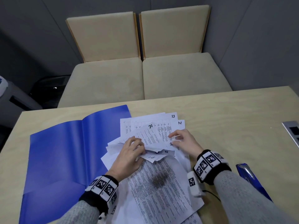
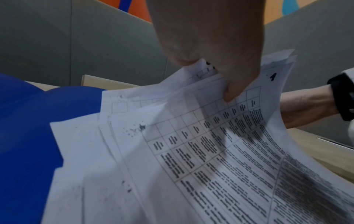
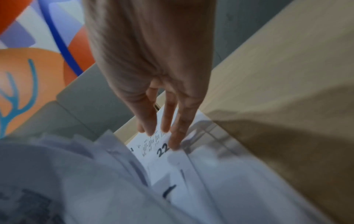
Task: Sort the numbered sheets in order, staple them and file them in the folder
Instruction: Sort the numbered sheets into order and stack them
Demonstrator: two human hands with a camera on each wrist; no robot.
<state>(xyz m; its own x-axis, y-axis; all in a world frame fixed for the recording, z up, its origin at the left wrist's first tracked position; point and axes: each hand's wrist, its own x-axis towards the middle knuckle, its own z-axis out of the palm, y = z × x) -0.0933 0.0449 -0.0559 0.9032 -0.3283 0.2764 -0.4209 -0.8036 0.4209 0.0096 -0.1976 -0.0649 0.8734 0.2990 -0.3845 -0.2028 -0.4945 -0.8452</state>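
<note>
Hands deep in a messy pile of numbered sheets

Sheets lie in a loose, untidy heap on the bench, near the middle and close to the person. Some of them spread over the right half of the open blue folder, which lies flat on the left side of the bench. Numbers 13, 14 and 24 show on the far sheets.

The left hand sits on the middle of the heap. Its fingers are curled and pinch a bunch of sheet corners, so those pages lift up and bend. The paper bunches up right at the fingertips.

The right hand is just beside it, on the right edge of the heap. Its fingers are straight and close together, with the tips pressing on a sheet marked 22. They hold nothing.

A blue stapler lies on the bench to the right, apart from the heap, close to the right sleeve.
</note>
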